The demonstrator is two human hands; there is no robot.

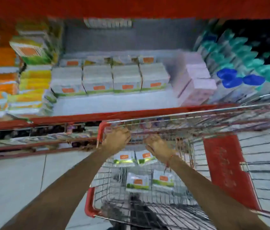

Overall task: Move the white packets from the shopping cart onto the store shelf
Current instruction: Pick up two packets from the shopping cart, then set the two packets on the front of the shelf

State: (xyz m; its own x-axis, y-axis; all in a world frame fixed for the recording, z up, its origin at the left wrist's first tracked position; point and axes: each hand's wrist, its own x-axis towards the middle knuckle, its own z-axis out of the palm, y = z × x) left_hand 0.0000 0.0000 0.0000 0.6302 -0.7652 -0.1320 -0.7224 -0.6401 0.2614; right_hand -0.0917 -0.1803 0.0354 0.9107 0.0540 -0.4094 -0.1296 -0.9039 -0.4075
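The frame is motion-blurred. Several white packets with orange labels and green bottoms lie in the wire shopping cart [97,188]: two side by side [125,157] under my wrists and two nearer me [137,181]. My left hand [116,138] hangs at the cart's far rim with fingers curled; whether it grips the wire is unclear. My right hand [157,143] reaches into the far end of the cart above the packets, fingers apart, with nothing in it. On the store shelf [111,102] beyond, a row of the same white packets [97,78] stands upright.
Orange and yellow packs [15,83] fill the shelf's left side, with pink boxes [195,83] and blue- and green-capped bottles [240,68] to the right. A red child-seat flap [227,170] lies in the cart's right part. A lower red shelf [31,143] sits left of the cart.
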